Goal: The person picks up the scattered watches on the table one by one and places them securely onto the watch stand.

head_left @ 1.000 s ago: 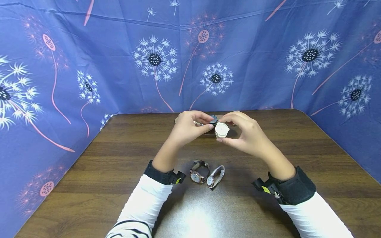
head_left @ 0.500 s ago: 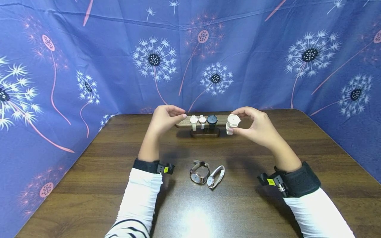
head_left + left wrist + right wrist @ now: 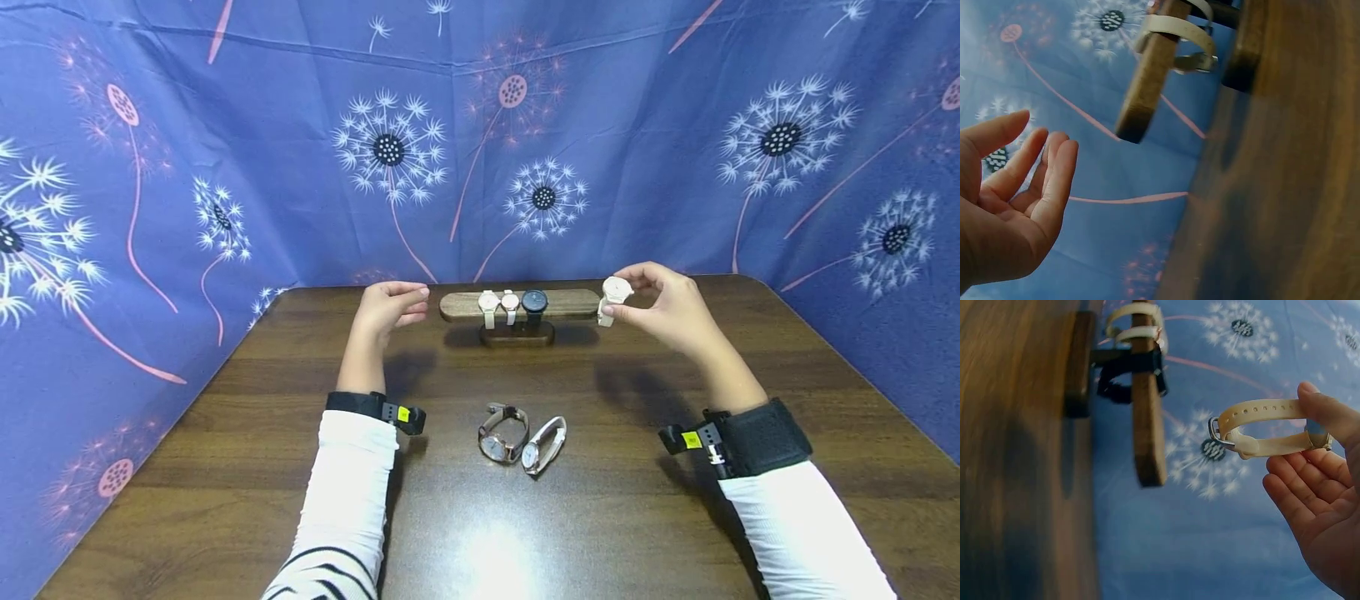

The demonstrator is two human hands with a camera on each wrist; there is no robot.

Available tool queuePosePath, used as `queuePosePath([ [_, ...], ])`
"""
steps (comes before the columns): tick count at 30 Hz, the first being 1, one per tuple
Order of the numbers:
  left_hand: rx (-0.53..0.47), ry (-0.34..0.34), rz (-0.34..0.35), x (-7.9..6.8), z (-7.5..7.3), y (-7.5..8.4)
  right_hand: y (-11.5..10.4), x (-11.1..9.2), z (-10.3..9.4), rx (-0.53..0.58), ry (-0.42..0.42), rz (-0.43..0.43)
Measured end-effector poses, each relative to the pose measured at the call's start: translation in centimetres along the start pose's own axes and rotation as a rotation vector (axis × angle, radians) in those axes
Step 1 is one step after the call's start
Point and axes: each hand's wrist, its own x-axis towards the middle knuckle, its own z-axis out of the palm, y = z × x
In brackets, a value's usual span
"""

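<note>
My right hand (image 3: 670, 308) pinches a cream wristwatch (image 3: 617, 290) by its case, just off the right end of a wooden watch stand (image 3: 573, 302). In the right wrist view its buckled strap (image 3: 1263, 409) forms a closed loop, apart from the bar's end. Around the bar sit a cream watch (image 3: 489, 303), a small white-strapped watch (image 3: 510, 302) and a black watch (image 3: 535, 303). Left of the stand, my left hand (image 3: 384, 310) hovers with relaxed fingers, holding nothing; the left wrist view shows a gap between its fingertips (image 3: 1069, 147) and the bar.
On the wooden table (image 3: 300, 467), nearer the body, lie a brown-strapped watch (image 3: 495, 447) and a white-strapped watch (image 3: 532, 455) side by side. The stand's dark base (image 3: 517, 336) is below its bar. A blue dandelion-print cloth (image 3: 637, 208) hangs behind and along the sides.
The left hand has let go near the black watch and drawn left, uncovering the stand. The right hand has carried the cream wristwatch rightward to beyond the bar's right end.
</note>
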Motion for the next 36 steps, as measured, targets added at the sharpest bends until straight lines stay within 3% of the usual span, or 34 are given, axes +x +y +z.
queuePosePath([
  [7, -0.080, 0.025, -0.091, 1.2, 0.2, -1.6, 3.4, 1.0, -0.1, 0.039, -0.023, 0.117],
  [13, -0.088, -0.001, -0.097, 2.1, 0.9, -2.4, 5.2, 1.8, 0.4, 0.074, -0.065, 0.142],
  [22, -0.077, -0.033, -0.144, 3.2, 1.6, -3.0, 6.2, 3.3, 2.4, 0.037, -0.143, 0.173],
  [29, -0.080, -0.007, -0.130, 3.5, 1.9, -3.5, 6.5, 3.4, 3.7, 0.122, -0.195, 0.268],
  [36, -0.076, 0.008, -0.123, 3.6, 1.9, -3.4, 6.5, 3.7, 4.2, 0.082, -0.215, 0.208],
])
